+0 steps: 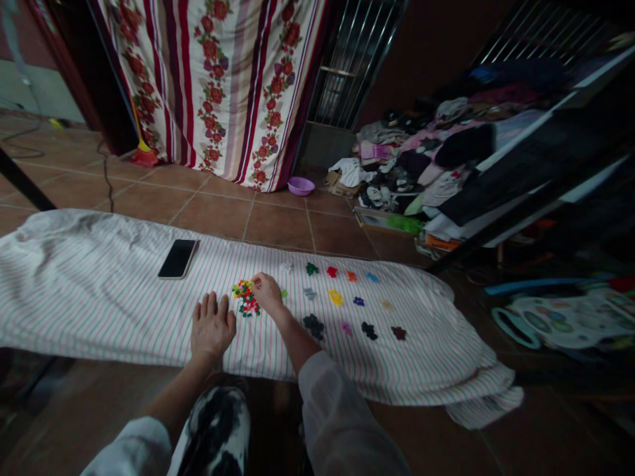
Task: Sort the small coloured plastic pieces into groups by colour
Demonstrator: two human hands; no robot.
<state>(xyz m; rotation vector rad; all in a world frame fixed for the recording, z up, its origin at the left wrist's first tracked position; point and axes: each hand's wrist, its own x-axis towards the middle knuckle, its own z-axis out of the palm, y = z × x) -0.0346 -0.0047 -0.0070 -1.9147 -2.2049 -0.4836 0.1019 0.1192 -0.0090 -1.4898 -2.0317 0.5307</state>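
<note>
My left hand (213, 327) lies flat on the striped cloth (133, 317), fingers spread and holding nothing. To its right is a mixed pile of small coloured pieces (247, 301), mostly red, green, yellow and orange. At the pile's upper right edge, my right hand (268, 293) has its fingertips pinched together; what they hold, if anything, is too small to make out. A light green cluster (284, 293) shows just beside that hand. Further right, single-colour clusters sit in rough rows, among them green (311, 268), red (332, 272), yellow (336, 297), dark grey (313, 325) and brown (398, 332).
A phone (178, 258) lies on the cloth left of the mixed pile. Beyond the cloth-covered surface are a tiled floor, a purple basin (300, 186), a floral curtain (213, 86) and a heap of clothes (421, 145). My knee is below the near edge.
</note>
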